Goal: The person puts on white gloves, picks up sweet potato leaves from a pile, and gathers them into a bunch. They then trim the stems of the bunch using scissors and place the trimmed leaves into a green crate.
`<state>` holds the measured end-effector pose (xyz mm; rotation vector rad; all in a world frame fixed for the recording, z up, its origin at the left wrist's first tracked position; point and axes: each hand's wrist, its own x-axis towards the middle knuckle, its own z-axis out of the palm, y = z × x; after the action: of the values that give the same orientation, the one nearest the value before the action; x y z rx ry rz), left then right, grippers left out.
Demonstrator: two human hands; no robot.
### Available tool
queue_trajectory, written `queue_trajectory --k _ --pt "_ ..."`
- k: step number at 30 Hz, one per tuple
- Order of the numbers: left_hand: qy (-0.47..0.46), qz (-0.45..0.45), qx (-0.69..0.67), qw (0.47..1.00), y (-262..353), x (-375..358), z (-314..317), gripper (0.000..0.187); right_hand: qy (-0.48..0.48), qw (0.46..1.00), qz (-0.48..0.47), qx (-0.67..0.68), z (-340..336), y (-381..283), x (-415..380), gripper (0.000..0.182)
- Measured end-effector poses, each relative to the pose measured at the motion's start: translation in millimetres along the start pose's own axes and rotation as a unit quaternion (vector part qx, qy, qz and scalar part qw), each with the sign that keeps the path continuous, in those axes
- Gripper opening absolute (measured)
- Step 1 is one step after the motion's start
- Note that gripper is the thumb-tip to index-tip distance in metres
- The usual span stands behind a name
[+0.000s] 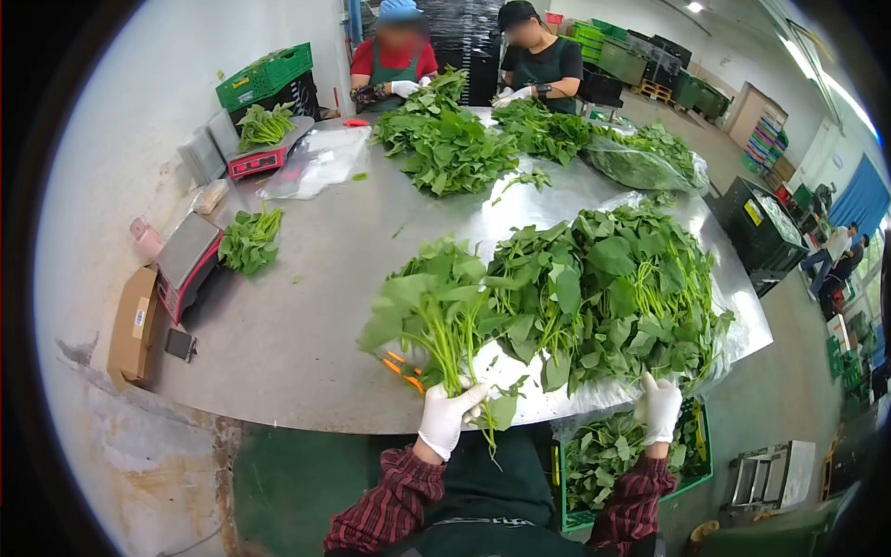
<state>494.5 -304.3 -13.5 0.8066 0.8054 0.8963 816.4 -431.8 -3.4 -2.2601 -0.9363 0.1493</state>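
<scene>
My left hand (447, 418), in a white glove, is closed around the stems of a bunch of leafy greens (441, 320), held upright over the table's front edge. One loose stem droops below the fist. Behind the bunch lie orange-handled scissors (401, 369), partly covered by it. A large pile of the same greens (622, 297) rests on clear plastic to the right. At the pile's near edge is my gloved right hand (660, 408), its fingers bent together against the lowest stems and plastic. What sits between those fingertips is too small to tell.
On the metal table (325, 343) stand two red scales, one bare (190, 255), one loaded with greens (264, 130). A small bunch (251, 239) lies beside the near scale. A green crate (566, 492) of leaves sits below the edge. Two people work across the table.
</scene>
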Motion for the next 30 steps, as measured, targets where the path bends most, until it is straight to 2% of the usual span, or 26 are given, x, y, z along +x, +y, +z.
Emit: queue_trajectory --k 1,2,3,4,5,8,9,11,12,15,16,17,18,19,21,22,23,24,25,26,28,29,30 --pt "-0.003 -0.002 0.0 1.0 -2 -1 2 0.01 -0.04 0.978 0.128 0.16 -7 -49 -8 0.007" --pt "-0.009 -0.009 0.021 1.0 -2 -2 6 0.009 -0.092 0.951 0.126 0.266 -3 -70 -16 0.01" --pt "-0.016 -0.015 0.042 0.999 -2 -3 9 0.01 -0.109 0.972 -0.033 0.207 19 -65 -16 0.018" --pt "-0.013 -0.032 0.046 0.998 3 -7 16 0.012 -0.169 0.951 0.044 0.257 13 -110 -29 0.018" --pt "-0.015 -0.033 0.048 0.998 2 -6 17 0.012 -0.218 0.945 -0.013 0.245 18 -128 -33 0.017" --pt "-0.031 -0.015 0.061 0.998 -1 -8 16 0.012 -0.332 0.892 -0.063 0.299 40 -172 -41 0.021" --pt "-0.048 0.0 0.08 0.996 -1 -8 14 0.011 -0.376 0.881 -0.017 0.286 46 -183 -41 0.022" --pt "-0.063 0.017 0.101 0.993 -1 -8 11 0.011 -0.434 0.845 -0.046 0.309 68 -178 -38 0.02" --pt "-0.063 0.025 0.125 0.99 -2 -7 9 0.01 -0.436 0.843 -0.048 0.31 72 -178 -39 0.02" --pt "-0.058 0.022 0.145 0.988 -2 -8 8 0.009 -0.408 0.865 -0.064 0.286 82 -174 -43 0.015" --pt "-0.057 0.012 0.141 0.988 -2 -7 9 0.009 -0.275 0.911 -0.223 0.211 87 -169 -46 0.012" --pt "-0.06 0.01 0.14 0.988 -3 -6 11 0.009 -0.129 0.911 -0.371 0.124 91 -164 -50 0.01" --pt "-0.051 -0.007 0.108 0.993 -5 -5 12 0.008 -0.076 0.909 -0.393 0.119 94 -160 -54 0.007" --pt "-0.042 -0.024 0.077 0.996 -5 -5 15 0.008 -0.075 0.91 -0.391 0.117 96 -155 -58 0.007" --pt "-0.045 -0.027 0.045 0.998 -2 -4 25 0.008 0.073 0.9 -0.415 0.113 98 -148 -63 0.012" --pt "-0.045 -0.03 0.015 0.998 0 -5 31 0.008 0.107 0.907 -0.373 0.163 96 -153 -67 0.011" --pt "-0.053 -0.041 -0.026 0.997 1 -6 35 0.009 0.084 0.916 -0.309 0.242 97 -149 -69 0.009" --pt "-0.051 -0.039 -0.04 0.997 -3 -4 36 0.008 -0.047 0.923 -0.126 0.361 85 -155 -72 0.007" --pt "-0.05 -0.038 -0.053 0.997 -5 -3 36 0.008 -0.174 0.87 0.067 0.456 69 -165 -75 0.005" --pt "-0.05 -0.038 -0.053 0.997 -4 -3 34 0.008 -0.214 0.859 0.047 0.462 61 -170 -76 0.005" --pt "-0.027 -0.04 -0.073 0.996 2 1 30 0.008 -0.221 0.849 0.057 0.477 48 -171 -81 0.005" --pt "-0.021 -0.007 -0.073 0.997 3 5 28 0.009 -0.232 0.837 0.066 0.491 44 -168 -82 0.006" --pt "-0.02 -0.003 -0.046 0.999 9 6 25 0.012 -0.192 0.839 0.066 0.505 40 -155 -76 0.006"
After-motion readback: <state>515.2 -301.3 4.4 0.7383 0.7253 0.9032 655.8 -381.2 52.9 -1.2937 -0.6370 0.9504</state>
